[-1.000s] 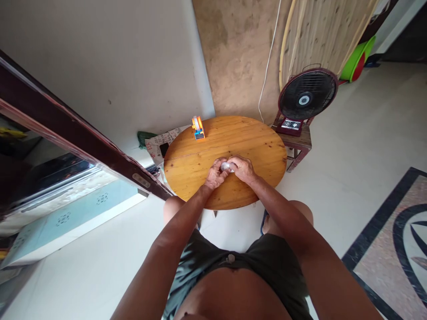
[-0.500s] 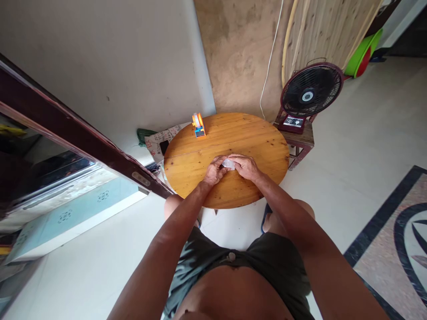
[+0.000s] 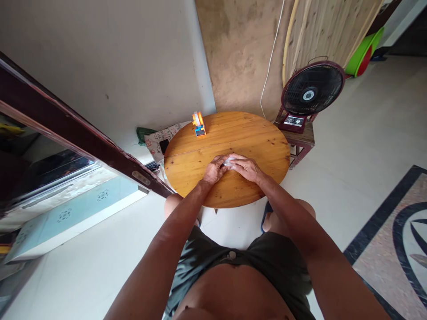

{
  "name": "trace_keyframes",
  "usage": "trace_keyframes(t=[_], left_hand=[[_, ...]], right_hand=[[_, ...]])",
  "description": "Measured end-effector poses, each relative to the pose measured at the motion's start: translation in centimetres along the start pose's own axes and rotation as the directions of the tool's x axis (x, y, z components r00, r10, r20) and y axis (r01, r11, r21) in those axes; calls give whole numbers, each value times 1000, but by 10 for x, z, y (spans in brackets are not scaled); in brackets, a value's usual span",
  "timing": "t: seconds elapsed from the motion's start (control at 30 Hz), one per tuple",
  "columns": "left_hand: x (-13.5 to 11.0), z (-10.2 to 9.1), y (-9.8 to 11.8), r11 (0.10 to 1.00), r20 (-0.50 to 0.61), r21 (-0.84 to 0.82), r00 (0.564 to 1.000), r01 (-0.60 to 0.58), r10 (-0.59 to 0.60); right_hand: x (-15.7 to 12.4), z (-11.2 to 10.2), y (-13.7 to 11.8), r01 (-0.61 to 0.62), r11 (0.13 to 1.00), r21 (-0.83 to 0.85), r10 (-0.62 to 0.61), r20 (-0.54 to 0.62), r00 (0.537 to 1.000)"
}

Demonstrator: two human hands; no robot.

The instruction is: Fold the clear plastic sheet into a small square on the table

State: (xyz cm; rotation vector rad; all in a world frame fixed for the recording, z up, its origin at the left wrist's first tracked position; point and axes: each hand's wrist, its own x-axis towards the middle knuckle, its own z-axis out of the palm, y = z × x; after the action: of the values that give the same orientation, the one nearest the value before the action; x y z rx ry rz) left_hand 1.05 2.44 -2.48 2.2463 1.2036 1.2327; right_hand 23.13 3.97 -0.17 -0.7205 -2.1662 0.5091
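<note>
Between my two hands, low over the middle of the wooden table, is a small whitish, partly see-through packet-like thing (image 3: 228,162); its exact kind is too small to make out. My left hand (image 3: 215,170) grips its left side, thumb nearer me and fingers curled at the far side. From the right, my right hand (image 3: 246,167) lies across it, fingers together and pressed onto its top, covering much of it. An orange and blue tape dispenser (image 3: 199,124) with a roll in it stands near the table's far left edge, apart from both hands.
The oval wooden table (image 3: 187,171) stands against the wall. A dark red fan (image 3: 308,95) sits on a wooden stool (image 3: 305,138) at its right. On the left are a printed carton (image 3: 154,144), a dark phone-like object (image 3: 164,146) and a door frame (image 3: 100,144).
My right hand's fingers have slid left over the whitish thing, covering more of it. My left hand keeps its place, and the tape dispenser has not moved.
</note>
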Motion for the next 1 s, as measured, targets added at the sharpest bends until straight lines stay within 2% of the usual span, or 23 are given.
trace_keyframes(t=[0.17,0.37,0.53,0.73,1.0], left_hand=[[-1,0,2,1000,-6,26,1000,12,-12],[-2,0,1,1000,-15,10,1000,-1,1],[-3,-1,4,1000,5,21,1000,12,-12],[-3,-1,7,999,9,24,999,39,-39],[-2,1,5,999,-5,23,1000,22,-21]], right_hand=[[5,9,-4,-70,998,-11,68,-92,993],[4,21,-3,4,992,-128,-27,-184,982],[1,22,-8,38,975,-218,-77,-175,982],[0,23,-11,57,966,-251,-99,-158,982],[-1,24,-9,3,987,-163,-25,-138,990]])
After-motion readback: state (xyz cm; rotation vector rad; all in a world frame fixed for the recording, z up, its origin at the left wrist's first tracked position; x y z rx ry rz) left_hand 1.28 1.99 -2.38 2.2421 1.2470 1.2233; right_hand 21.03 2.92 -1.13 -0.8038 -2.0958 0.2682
